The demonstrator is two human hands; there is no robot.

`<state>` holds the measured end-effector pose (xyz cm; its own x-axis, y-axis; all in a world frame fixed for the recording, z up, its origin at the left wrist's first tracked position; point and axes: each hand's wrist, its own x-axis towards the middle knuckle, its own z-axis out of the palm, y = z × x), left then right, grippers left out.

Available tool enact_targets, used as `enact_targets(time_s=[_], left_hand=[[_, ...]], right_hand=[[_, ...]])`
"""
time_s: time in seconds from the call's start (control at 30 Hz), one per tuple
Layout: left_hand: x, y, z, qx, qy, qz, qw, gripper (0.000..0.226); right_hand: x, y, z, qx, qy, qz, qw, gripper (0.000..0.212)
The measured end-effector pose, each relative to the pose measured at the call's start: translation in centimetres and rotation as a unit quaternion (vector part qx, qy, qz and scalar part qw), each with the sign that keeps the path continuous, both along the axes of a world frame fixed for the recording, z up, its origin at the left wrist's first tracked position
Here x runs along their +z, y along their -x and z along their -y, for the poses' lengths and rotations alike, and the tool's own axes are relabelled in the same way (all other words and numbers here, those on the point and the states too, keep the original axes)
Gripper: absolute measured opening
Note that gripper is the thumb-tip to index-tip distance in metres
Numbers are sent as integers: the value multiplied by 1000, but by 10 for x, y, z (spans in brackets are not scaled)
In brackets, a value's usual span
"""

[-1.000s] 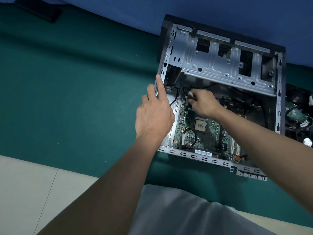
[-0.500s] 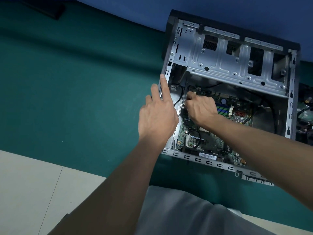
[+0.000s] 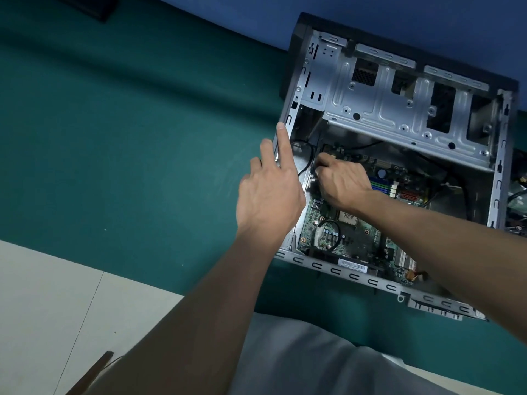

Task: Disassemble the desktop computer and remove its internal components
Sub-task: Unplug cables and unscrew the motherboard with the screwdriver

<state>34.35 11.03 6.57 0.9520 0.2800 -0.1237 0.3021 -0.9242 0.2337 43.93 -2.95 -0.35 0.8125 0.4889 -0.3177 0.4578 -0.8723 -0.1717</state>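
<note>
An open desktop computer case (image 3: 319,263) lies on its side on a green mat. Inside it sits a green motherboard (image 3: 353,238) under a silver drive cage (image 3: 385,101). My left hand (image 3: 271,195) rests with straight fingers against the case's left edge. My right hand (image 3: 342,181) reaches into the case at the motherboard's upper left corner, its fingers curled down over something there; what they hold is hidden beside a black cable (image 3: 306,163).
The green mat (image 3: 128,138) covers the floor to the left, with pale tiles (image 3: 57,303) nearer me. A dark flat object (image 3: 91,7) lies at the far top left. Loose parts and cables (image 3: 517,195) sit to the right of the case. A blue wall stands behind.
My right hand has moved left and further into the motherboard's upper left corner. My left hand has stayed on the case's left edge.
</note>
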Motion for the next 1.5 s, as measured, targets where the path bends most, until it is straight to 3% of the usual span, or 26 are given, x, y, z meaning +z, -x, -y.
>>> enact_targets(time_s=[0.13,0.3,0.43,0.57,0.67,0.77,0.87,1.0,1.07,1.17,1.37,1.43,1.5], left_hand=[[-1,0,-1,-5,3,-8,1000,90],[1,0,-2,-6,18,-22,1000,85],[9,1,-1,-14,-16,-17,1000,80],[13,11,10,-55,-80,43,994,71],[19,17,50,-76,-26,58,995,59],[18,21,107,-97,58,3,994,46],[8,28,146,-120,48,-53,990,36],[4,30,152,-110,16,-85,990,33],[3,29,151,-94,24,-90,991,31],[5,31,154,-94,10,-95,991,29],[6,33,156,-72,1,-104,992,30],[5,31,156,-67,0,-109,992,31],[4,30,156,-63,2,-113,992,32]], right_hand=[[12,5,-8,37,26,24,999,11],[54,16,6,19,-31,55,998,23],[99,16,50,-94,-118,93,984,17],[136,17,126,-246,-209,146,935,13],[140,24,188,-347,-231,172,892,11],[117,39,233,-419,-219,146,869,10],[76,59,255,-441,-195,68,874,10],[25,77,260,-424,-154,-14,892,37],[10,82,256,-415,-135,-34,899,27],[-4,84,253,-411,-107,-30,905,9],[-5,80,253,-378,-80,-8,922,24],[6,74,253,-380,-102,1,919,20],[24,63,252,-406,-180,30,895,31]])
